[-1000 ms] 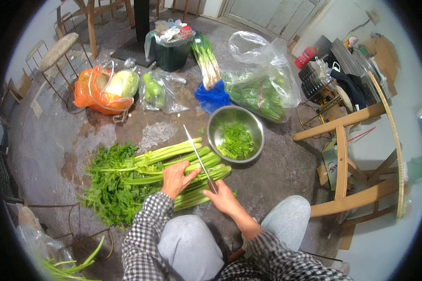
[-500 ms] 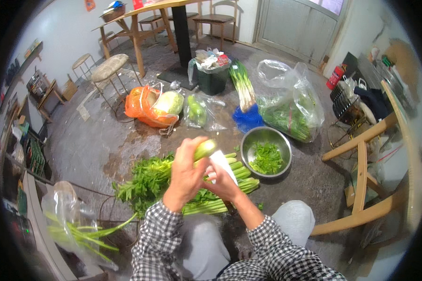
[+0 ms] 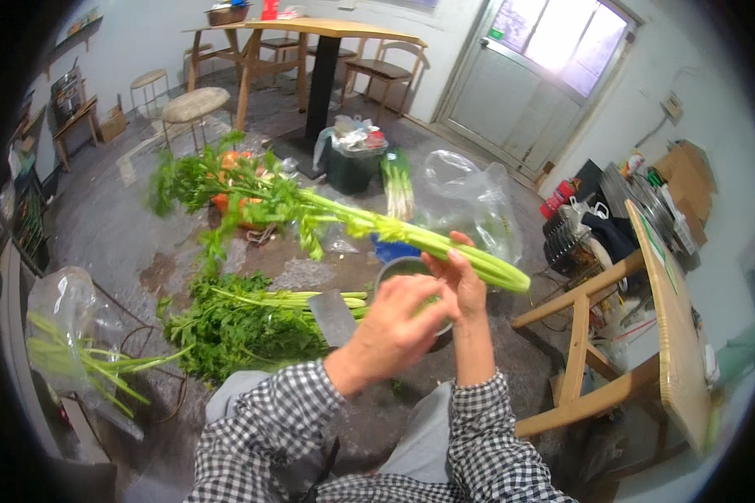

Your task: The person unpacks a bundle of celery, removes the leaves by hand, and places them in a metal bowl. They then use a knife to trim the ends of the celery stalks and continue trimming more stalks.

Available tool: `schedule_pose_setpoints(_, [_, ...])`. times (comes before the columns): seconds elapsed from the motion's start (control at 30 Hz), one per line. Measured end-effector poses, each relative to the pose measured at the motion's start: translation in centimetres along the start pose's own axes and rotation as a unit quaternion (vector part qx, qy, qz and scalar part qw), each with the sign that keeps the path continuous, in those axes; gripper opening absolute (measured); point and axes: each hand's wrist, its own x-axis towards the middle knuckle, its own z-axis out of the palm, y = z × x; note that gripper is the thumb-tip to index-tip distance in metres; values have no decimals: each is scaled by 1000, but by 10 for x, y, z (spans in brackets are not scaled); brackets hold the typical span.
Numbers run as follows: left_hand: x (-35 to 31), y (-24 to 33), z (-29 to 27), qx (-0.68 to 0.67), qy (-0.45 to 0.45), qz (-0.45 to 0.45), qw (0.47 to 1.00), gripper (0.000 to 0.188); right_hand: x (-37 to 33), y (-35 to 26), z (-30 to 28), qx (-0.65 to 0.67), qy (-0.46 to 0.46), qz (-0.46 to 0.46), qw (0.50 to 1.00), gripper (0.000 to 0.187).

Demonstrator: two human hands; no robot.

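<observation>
A long leafy bunch of celery (image 3: 398, 231) stretches across the middle, raised above the floor. My right hand (image 3: 463, 289) is closed round its pale base end, and the leaves hang out to the far left. My left hand (image 3: 390, 323) is just below, its fingers pinched together against the right hand. A flat grey metal blade (image 3: 333, 318) shows beside my left hand, over more celery (image 3: 235, 327) lying on the floor. The blade's handle is hidden, so I cannot tell whether it is held. Behind my hands is a metal bowl (image 3: 390, 270), mostly covered.
A filled bin (image 3: 350, 168) stands near the table (image 3: 344, 30), with leeks (image 3: 398, 189) and a big clear plastic bag (image 3: 470, 189) beside it. A wooden frame (image 3: 575, 360) rises at the right. Green stalks (image 3: 92, 356) poke from a plastic bag at the left.
The celery has gone from my left hand into my right, swung crosswise with its leaves leftward. The blade shows further left. My view has tilted up, showing more of the door.
</observation>
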Motion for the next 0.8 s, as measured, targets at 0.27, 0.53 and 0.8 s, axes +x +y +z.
schedule_pose_setpoints(0.27, [-28,-76,27,93,20,-140,986,41,-18,23,-43,4,-34,-29,999,24])
schedule_pose_setpoints(0.53, [-47,-114,50,36,2,-231,972,18,-4,46,-42,-160,-44,-17,986,20])
schedule_pose_setpoints(0.8, [-57,-120,53,53,-147,-332,930,20,4,59,-42,-251,-49,-53,965,19])
